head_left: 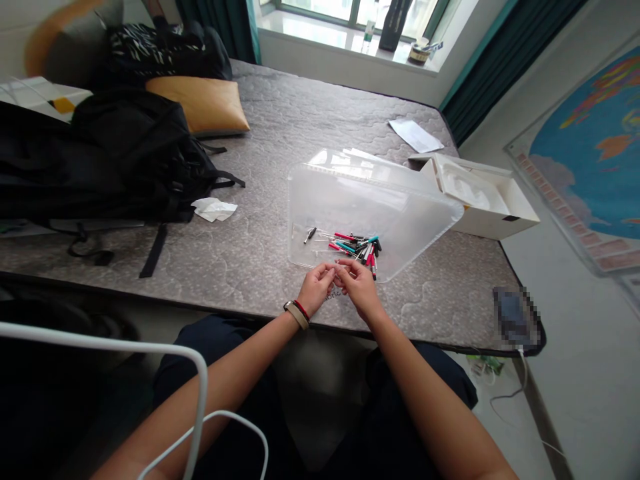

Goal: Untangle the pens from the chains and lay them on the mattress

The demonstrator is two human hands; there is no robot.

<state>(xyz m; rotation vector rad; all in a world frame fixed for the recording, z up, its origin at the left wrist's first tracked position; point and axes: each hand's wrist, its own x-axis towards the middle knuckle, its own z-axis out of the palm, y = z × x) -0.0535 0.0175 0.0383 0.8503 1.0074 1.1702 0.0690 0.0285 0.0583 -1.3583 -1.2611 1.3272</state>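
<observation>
Beyond the clear plastic bin (420,217), a bright window (345,9) lit a grey quilted surface (260,283). At the bin's near rim, the left hand (316,288) and right hand (361,285) met, fingers curled and thumbs drawn in toward the fingertips. The two sets of tips came together; I could not tell whether they pinched something small.

Pen parts (357,248) lay heaped inside the bin, toward its near end and just beyond the right hand: red, black, teal and white pieces, too tangled to count. One black piece (311,235) sat apart, left of the heap.

Around the bin I counted one white box (493,225) close against its right side, one paper sheet (416,136) beyond it, one crumpled tissue (215,209) well to its left, and one pixelated object (513,317) far to its right.

The surface's front edge ran close to the bin's near rim, under the wrists. Open room stretched between bin and tissue; on the bin's right, the box left little.
</observation>
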